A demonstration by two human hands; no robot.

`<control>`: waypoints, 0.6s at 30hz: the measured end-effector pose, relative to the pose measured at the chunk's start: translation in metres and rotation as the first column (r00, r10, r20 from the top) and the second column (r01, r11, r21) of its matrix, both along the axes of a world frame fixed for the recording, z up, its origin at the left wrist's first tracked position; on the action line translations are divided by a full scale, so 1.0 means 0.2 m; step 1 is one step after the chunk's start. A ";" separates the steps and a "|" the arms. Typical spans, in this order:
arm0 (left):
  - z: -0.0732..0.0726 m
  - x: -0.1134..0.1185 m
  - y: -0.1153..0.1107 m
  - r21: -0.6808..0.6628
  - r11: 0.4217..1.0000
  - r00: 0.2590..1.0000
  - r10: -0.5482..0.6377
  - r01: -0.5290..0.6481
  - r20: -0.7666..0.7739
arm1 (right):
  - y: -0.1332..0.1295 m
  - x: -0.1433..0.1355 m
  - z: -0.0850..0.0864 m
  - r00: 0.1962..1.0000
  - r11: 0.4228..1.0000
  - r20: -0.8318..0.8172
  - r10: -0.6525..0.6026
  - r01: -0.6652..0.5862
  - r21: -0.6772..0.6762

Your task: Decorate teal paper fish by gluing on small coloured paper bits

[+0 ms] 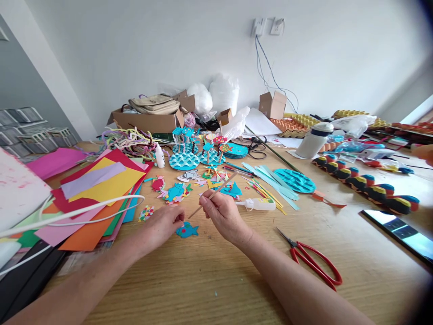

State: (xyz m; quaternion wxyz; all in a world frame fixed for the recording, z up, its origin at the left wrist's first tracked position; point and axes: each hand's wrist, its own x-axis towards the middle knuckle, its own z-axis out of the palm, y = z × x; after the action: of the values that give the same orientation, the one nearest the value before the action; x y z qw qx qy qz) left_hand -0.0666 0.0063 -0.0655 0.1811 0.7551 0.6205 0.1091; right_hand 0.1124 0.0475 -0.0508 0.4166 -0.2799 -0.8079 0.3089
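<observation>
My right hand [226, 215] is closed around a thin wooden stick [230, 180], holding it like a pencil. The stick slants down to the left, its lower tip above a blue paper fish [189, 231]. My left hand [166, 225] rests at the fish's left end with its fingers curled together. Whether those fingers pinch the fish or some small piece is hidden. Behind the hands lie more blue paper fish [176, 192] and a small pile of coloured paper dots [146, 212]. Right of my right hand, a glue bottle [260, 204] lies on its side.
Red-handled scissors [313, 262] lie at right, near a phone [399, 234]. Coloured paper sheets [104, 180] and a white cable [101, 208] are at left. Blue wavy stands with fish [184, 160], paper strips [275, 180] and a painted egg-carton strip [358, 180] lie farther back.
</observation>
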 end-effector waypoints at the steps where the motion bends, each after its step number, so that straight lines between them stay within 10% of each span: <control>1: 0.01 -0.01 -0.02 0.009 1.000 1.000 0.001 -0.001 -0.009 | -0.01 0.00 0.00 1.000 1.000 0.014 0.015 -0.016 0.009; 18: -0.08 -0.01 -0.38 0.336 0.924 0.969 -0.112 0.183 -0.221 | -0.03 -0.03 -0.02 0.993 0.994 0.107 0.058 -0.068 0.090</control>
State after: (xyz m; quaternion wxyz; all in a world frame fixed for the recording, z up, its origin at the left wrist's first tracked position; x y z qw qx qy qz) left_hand -0.0696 -0.0691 -0.0817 -0.0123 0.8272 0.5467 0.1295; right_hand 0.1072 0.0420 -0.0550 0.3767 -0.2501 -0.8505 0.2689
